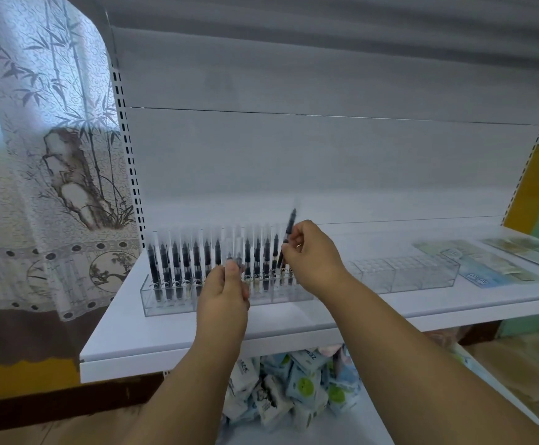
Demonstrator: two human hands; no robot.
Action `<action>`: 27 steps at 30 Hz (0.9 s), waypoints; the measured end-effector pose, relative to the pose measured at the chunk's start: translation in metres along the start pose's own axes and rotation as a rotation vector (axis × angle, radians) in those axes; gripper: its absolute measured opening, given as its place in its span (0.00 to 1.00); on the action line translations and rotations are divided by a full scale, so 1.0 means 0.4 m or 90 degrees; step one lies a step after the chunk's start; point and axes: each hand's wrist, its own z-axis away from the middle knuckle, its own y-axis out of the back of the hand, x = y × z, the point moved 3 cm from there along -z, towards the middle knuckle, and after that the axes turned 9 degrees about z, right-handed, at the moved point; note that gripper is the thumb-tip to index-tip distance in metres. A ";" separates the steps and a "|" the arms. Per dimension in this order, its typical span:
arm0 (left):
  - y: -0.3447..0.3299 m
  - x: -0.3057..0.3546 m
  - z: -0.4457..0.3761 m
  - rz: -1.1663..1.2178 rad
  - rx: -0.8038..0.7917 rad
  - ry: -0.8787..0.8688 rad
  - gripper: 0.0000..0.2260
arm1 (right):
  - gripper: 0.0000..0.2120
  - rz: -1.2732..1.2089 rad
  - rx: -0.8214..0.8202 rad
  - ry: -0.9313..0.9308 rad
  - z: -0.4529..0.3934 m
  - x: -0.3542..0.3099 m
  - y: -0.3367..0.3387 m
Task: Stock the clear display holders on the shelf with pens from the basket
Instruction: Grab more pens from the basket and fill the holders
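A clear display holder (168,301) stands on the white shelf (178,335), with several black pens (165,268) upright in clear sleeves along its rows. My right hand (310,255) pinches one black pen (289,228), tilted, above the holder's right end. My left hand (225,290) hovers in front of the holder's middle and pinches a clear-sleeved pen (233,252) at a gap in the row. A second clear holder (422,274) sits to the right with no pens in it. No basket is in view.
Flat printed packets (486,264) lie on the right part of the shelf. Below the shelf, a pile of small white, blue and green packs (297,390) fills the lower level. A bamboo-print curtain (53,155) hangs at left; perforated shelf uprights (130,155) flank the back panel.
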 end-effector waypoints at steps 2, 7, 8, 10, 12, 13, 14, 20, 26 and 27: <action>-0.004 0.002 0.001 0.013 -0.008 -0.003 0.17 | 0.05 0.024 0.029 0.020 -0.010 0.005 -0.013; -0.005 0.005 0.002 0.029 -0.020 -0.002 0.16 | 0.03 0.065 0.025 0.034 -0.027 0.009 -0.048; -0.004 0.005 0.002 0.029 -0.019 -0.002 0.16 | 0.03 0.072 0.022 0.036 -0.030 0.007 -0.050; -0.003 0.004 0.001 0.028 -0.017 -0.002 0.16 | 0.03 0.101 0.026 0.047 -0.036 0.004 -0.052; -0.005 0.005 0.000 0.026 -0.017 -0.001 0.15 | 0.02 0.135 0.025 0.046 -0.039 0.013 -0.058; -0.007 0.005 0.000 0.027 -0.018 -0.001 0.15 | 0.02 0.144 0.018 0.037 -0.039 0.021 -0.063; -0.009 0.005 0.000 0.028 -0.019 0.001 0.15 | 0.03 0.145 0.007 0.026 -0.037 0.031 -0.072; -0.014 0.001 -0.004 0.034 -0.026 0.011 0.15 | 0.06 0.116 -0.012 -0.024 -0.030 0.043 -0.098; -0.020 -0.001 -0.001 0.046 -0.028 0.022 0.15 | 0.08 0.140 -0.003 -0.038 -0.033 0.035 -0.099; -0.021 -0.002 -0.001 0.047 -0.029 0.022 0.16 | 0.08 0.154 -0.011 -0.032 -0.035 0.032 -0.099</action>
